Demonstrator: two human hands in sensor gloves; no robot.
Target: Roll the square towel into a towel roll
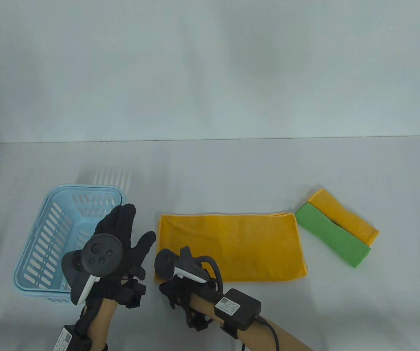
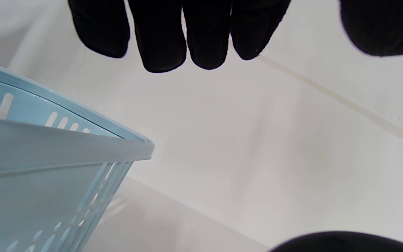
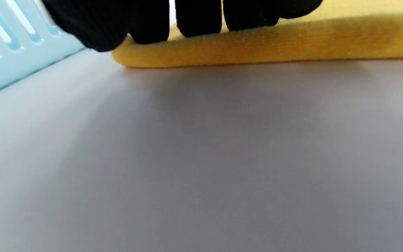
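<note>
A yellow towel (image 1: pixel 231 248), folded into a wide rectangle, lies flat at the middle of the table. My right hand (image 1: pixel 171 272) is at its near left corner, with the fingers hidden under the tracker in the table view. In the right wrist view the curled fingers (image 3: pixel 198 17) and thumb bunch on the edge of the yellow towel (image 3: pixel 275 45) at that corner. My left hand (image 1: pixel 136 226) hovers with straight, spread fingers over the right side of the basket and holds nothing. Its fingers (image 2: pixel 201 35) hang above bare table.
A light blue slotted basket (image 1: pixel 49 204) stands at the left, close to the towel's left edge; its rim (image 2: pixel 65 147) shows in the left wrist view. A folded green towel (image 1: pixel 332 236) and a second folded yellow towel (image 1: pixel 345 215) lie at the right.
</note>
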